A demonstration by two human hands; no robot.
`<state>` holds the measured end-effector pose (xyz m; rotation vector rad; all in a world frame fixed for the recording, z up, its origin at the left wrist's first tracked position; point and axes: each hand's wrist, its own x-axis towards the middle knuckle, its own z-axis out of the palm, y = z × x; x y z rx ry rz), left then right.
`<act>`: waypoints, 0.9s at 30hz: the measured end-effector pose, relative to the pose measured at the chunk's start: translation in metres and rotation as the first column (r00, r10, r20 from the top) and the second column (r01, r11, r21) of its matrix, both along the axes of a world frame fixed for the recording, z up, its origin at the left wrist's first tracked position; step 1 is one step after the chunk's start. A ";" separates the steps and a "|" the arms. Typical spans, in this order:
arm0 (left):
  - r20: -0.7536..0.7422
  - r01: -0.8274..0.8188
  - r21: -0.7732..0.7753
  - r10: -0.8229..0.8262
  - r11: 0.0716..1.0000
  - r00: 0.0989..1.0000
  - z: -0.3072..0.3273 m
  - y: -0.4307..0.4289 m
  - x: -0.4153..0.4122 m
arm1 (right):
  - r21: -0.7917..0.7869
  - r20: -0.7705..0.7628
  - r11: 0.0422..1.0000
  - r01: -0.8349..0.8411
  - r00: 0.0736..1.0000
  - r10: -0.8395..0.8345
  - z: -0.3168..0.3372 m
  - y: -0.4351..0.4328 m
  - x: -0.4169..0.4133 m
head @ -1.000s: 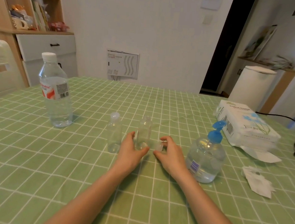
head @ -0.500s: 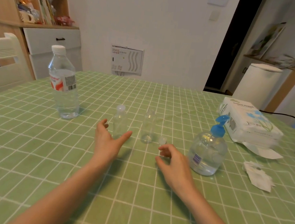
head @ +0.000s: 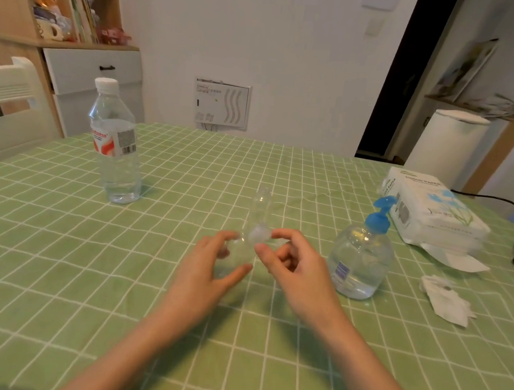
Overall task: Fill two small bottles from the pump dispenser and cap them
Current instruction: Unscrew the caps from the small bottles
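Fingers of the right hand [head: 293,268] pinch a small cap [head: 258,235]; fingers of the left hand [head: 206,271] curl round a blurred small bottle [head: 237,256] over mid-worktop [head: 59,271]; a second bottle [head: 262,207] stands uncapped just behind; the pump dispenser [head: 360,258] is nearer the right edge.

surface: green-checked table [head: 60,256] | on it: water bottle [head: 115,146] | small bottle [head: 261,207] | pump dispenser [head: 360,258] | tissue pack [head: 432,214] | crumpled tissue [head: 446,299]

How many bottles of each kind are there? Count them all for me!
Big water bottle: 1
Small clear bottles: 2, one standing, one blurry in the left hand at
Pump dispenser: 1
Total: 4
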<state>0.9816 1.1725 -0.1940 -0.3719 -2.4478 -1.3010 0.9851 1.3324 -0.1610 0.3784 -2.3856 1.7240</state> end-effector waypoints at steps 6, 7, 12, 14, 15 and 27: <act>-0.133 -0.018 -0.175 -0.005 0.984 0.991 -0.007 0.003 0.033 | 0.075 -0.107 0.997 -0.033 0.993 0.041 0.004 -0.005 0.015; -0.136 -0.006 -0.182 -0.019 0.983 0.990 -0.007 0.002 0.034 | 0.078 -0.103 0.995 -0.059 0.992 0.067 0.003 -0.005 0.017; -0.055 0.193 -0.068 -0.196 0.979 0.979 -0.005 -0.010 0.033 | 0.099 -0.093 0.974 -0.202 0.973 0.211 0.004 0.001 0.024; -0.069 0.195 -0.163 -0.208 0.967 0.976 -0.006 -0.015 0.034 | 0.122 -0.067 0.962 -0.243 0.965 0.252 0.005 0.005 0.025; -0.078 0.179 -0.228 -0.201 0.957 0.977 -0.006 -0.017 0.034 | 0.138 -0.056 0.958 -0.253 0.963 0.263 0.005 0.007 0.026; -0.093 0.075 -0.309 -0.108 0.948 0.990 -0.008 -0.023 0.039 | 0.268 0.045 0.925 -0.270 0.962 0.268 0.007 0.006 0.025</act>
